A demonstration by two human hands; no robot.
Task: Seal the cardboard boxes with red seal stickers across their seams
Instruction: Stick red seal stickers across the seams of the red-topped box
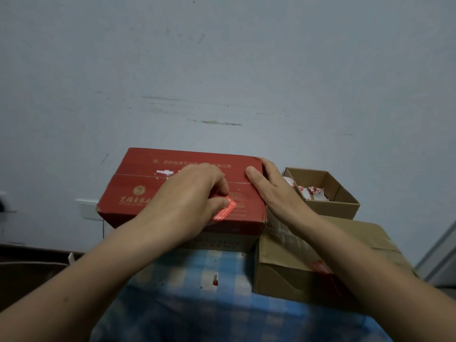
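1. Left hand (187, 201) fingers (222, 185) pinch the red seal sticker (225, 209) at the red box (138, 169) top's near edge.
2. Right hand (274, 191) clasps its right edge.
3. Brown box (296, 267) crowds the desk (197, 304)'s right side.

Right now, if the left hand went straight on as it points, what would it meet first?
Holding the red sticker, it would likely meet the thumb of the right hand on the red box; depth unclear.
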